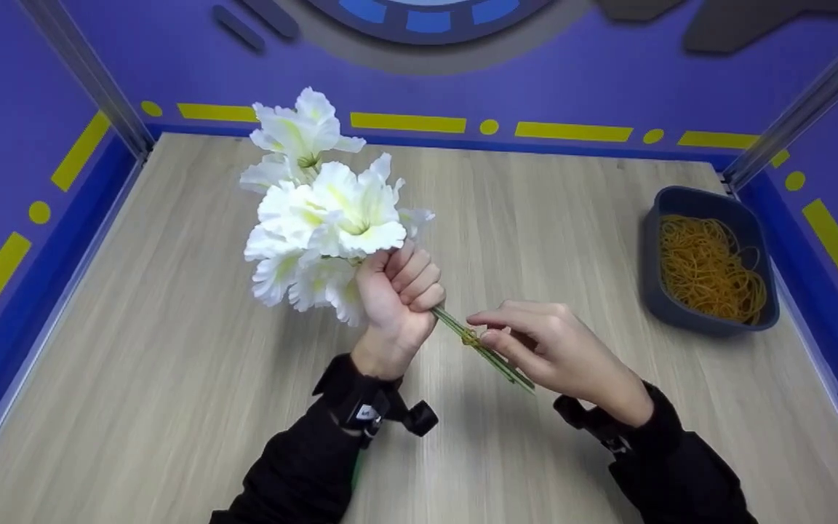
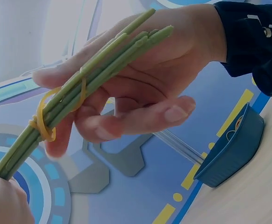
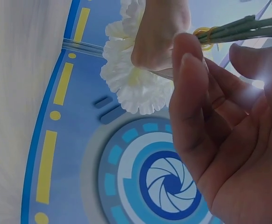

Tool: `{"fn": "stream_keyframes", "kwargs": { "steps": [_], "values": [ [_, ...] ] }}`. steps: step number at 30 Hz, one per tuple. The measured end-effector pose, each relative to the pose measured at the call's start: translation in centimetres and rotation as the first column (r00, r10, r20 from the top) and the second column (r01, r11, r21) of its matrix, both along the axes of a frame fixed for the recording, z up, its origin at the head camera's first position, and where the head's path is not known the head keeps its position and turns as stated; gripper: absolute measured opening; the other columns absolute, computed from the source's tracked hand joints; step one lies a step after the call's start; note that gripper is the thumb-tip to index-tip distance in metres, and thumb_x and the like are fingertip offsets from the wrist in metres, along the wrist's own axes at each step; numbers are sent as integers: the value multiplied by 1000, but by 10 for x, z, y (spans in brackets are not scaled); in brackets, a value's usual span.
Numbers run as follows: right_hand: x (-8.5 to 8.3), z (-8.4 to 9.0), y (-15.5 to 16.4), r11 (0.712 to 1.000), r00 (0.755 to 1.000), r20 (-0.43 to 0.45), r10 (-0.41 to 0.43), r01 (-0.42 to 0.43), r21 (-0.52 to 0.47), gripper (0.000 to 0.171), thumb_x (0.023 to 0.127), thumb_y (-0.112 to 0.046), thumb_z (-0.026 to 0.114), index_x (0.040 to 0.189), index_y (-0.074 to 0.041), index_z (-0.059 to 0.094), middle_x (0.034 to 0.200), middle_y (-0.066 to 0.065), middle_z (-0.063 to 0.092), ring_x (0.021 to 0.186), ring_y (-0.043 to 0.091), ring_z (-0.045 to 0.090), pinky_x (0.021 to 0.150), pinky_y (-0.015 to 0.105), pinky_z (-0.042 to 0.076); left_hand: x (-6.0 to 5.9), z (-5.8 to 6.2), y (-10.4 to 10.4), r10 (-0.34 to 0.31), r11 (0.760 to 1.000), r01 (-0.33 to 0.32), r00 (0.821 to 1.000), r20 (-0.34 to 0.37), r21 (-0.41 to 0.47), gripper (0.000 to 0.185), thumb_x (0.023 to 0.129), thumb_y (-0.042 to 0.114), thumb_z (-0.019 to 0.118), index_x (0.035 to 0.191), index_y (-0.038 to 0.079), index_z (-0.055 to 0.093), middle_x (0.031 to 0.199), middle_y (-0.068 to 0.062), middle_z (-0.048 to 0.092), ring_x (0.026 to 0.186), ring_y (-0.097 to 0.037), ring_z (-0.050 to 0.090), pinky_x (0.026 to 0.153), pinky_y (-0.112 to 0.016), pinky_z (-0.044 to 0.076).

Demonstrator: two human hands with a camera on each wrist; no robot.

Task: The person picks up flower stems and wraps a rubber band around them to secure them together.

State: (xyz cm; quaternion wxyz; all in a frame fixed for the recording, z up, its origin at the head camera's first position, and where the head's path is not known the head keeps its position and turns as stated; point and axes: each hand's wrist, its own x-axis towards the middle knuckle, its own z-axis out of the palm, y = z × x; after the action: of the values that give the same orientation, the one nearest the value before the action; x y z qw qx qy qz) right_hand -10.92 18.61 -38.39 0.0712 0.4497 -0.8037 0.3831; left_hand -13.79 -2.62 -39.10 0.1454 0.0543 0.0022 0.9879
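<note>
Binding of the stems appears well advanced, judged from how things lie. At the left, the white artificial flowers [image 1: 317, 211] are held upright above the counter [image 1: 172, 349] by the left hand [image 1: 397, 298], whose fingers are curled tightly round the upper part of the green stems [image 1: 488, 355]. One bunch is counted; the individual blooms overlap and cannot be counted exactly, though several are visible. In the left wrist view about four or five stems [image 2: 98, 70] are seen lying side by side, but the exact number cannot be told.

Further right, one yellow rubber band [image 1: 471, 338] is seen wound round the stems just below the left hand. In the left wrist view the band [image 2: 45, 126] is shown wrapped at one point, with a loop stretched along the stems toward the fingers of the right hand [image 1: 557, 353]. The stems are supported and the band loop is pinched by that hand's thumb and fingers. The band is therefore judged to be on, with the last loop not yet settled.

At the far right, one dark grey tub [image 1: 710, 320] stands on the counter, well apart from both hands, and is filled with many orange rubber bands [image 1: 710, 269], too tangled to count.
</note>
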Motion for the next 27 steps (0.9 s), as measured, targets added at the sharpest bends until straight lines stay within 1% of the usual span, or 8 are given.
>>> {"fn": "stream_keyframes", "kwargs": {
  "steps": [3,6,9,14,19,22,24,27],
  "values": [
    [1,-1,0,1000,999,50,-12,11,26,26,97,-11,67,122,-12,72,87,-10,65,63,2,53,54,18,46,0,0,1,2,1000,-2,1000,11,-7,30,83,14,41,61,19,21,52,9,16,43,-4,10,39,-17,9],
    [2,-3,0,999,996,90,-4,0,44,24,98,-12,67,121,-10,71,85,-9,66,61,2,53,52,21,48,1,-1,2,7,1000,-7,1000,18,-13,31,84,15,41,61,19,21,52,10,16,44,-4,10,40,-17,9],
    [2,-5,-2,998,993,120,4,-11,59,21,99,-15,66,118,-11,73,83,-9,66,61,4,55,52,25,50,1,-1,2,9,1000,-9,1000,23,-25,33,85,15,42,61,19,20,52,10,16,44,-4,10,40,-17,9],
    [2,-6,-5,998,989,148,14,-24,66,14,101,-17,63,110,-15,74,79,-10,61,61,5,54,53,22,47,1,-1,3,9,999,-7,999,32,-54,34,85,16,44,62,19,19,52,10,15,44,-4,11,40,-17,9],
    [4,-8,-7,993,980,200,-21,-3,120,22,104,-22,59,119,-11,72,77,-12,59,61,2,52,56,22,48,0,-1,3,7,997,-3,999,50,-81,33,86,15,43,60,19,22,53,10,16,43,-4,12,40,-16,9],
    [5,-9,-7,986,971,238,-34,-6,164,25,106,-25,55,120,-12,71,73,-14,55,58,0,49,55,23,48,0,-1,4,2,996,3,998,60,-94,34,88,16,40,58,19,26,52,10,16,43,-3,12,40,-16,10],
    [5,-10,-8,984,965,260,-24,-24,178,24,107,-25,51,114,-15,72,69,-15,51,55,-1,47,58,24,50,-1,-1,4,-2,995,9,997,72,-103,36,91,16,37,56,18,28,52,10,16,43,-3,12,39,-16,10],
    [6,-12,-11,979,955,297,-10,-51,197,26,109,-26,47,106,-18,71,64,-16,46,51,-2,44,56,24,48,-2,-1,4,-10,994,21,995,98,-112,40,95,17,33,55,18,30,51,10,17,42,-3,12,39,-16,10]
  ]
}}
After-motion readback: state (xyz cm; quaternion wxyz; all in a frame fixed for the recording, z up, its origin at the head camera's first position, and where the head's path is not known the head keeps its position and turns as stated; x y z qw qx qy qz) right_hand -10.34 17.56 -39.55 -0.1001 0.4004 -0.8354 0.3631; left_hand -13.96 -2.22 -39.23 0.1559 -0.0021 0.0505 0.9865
